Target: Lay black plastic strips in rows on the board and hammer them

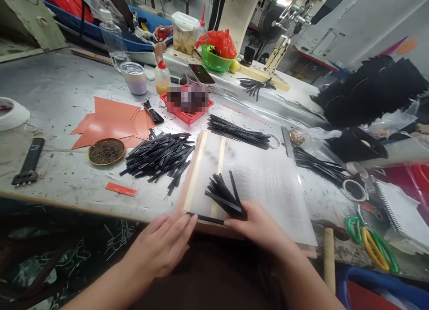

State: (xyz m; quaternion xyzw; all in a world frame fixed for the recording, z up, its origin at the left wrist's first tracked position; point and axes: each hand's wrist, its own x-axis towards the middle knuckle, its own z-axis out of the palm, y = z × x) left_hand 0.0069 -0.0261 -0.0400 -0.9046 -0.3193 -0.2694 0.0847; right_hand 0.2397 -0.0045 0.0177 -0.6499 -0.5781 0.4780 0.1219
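My right hand (258,222) is closed around a fanned bunch of black strips (224,193). Its thumb also touches one end of a single black strip (208,219), which lies along the near edge of a translucent board (268,180). At the strip's other end, my left hand (167,238) presses with its fingers together; the fingertips partly cover that end. Pale tape bands run down the board's left side. Left of the board lies a loose heap of black strips (159,155). Behind it rests a tied bundle of longer black strips (237,131).
Orange sheets (112,122), a round dish of dark bits (106,151) and an orange piece (120,189) lie left. A red basket (187,117), bottle (162,77) and phone (201,74) stand behind. Scissors (372,245) and a notebook (404,211) are right. The table edge is close.
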